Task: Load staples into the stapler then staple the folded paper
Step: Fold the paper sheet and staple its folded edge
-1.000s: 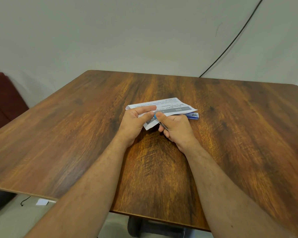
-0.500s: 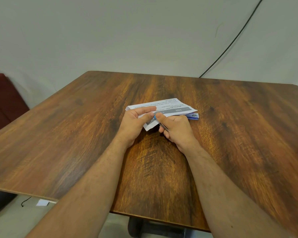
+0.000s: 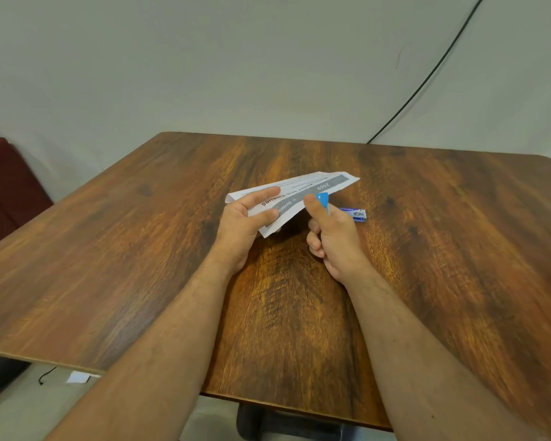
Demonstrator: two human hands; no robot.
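Left hand [image 3: 245,224]: thumb over, fingers under the folded paper [image 3: 295,198], pinching its near-left end and holding it lifted off the table
Right hand [image 3: 333,240]: curled round a small blue stapler [image 3: 323,200], thumb laid along its top; only the blue tip visible, right at the paper's near edge
Stapler mouth: hidden by thumb and sheet, so no telling whether the paper sits between its arms
Folded paper: printed side up, tilted, far corner pointing right and away, clear of the wood
Step in hand, by judgement: stapling the fold, loading seemingly done
Doing it well: layers kept flush by the pinch, edge slid fully into the stapler's mouth, one firm squeeze straight down, paper kept still until release
Risk: shallow bite catching only the top layer, or layers slipping askew
Staple box [image 3: 353,214]: small, blue and white, lying on the table [image 3: 458,249] just right of the right hand; contents not visible
Beyond: black cable [image 3: 427,81] running up the wall
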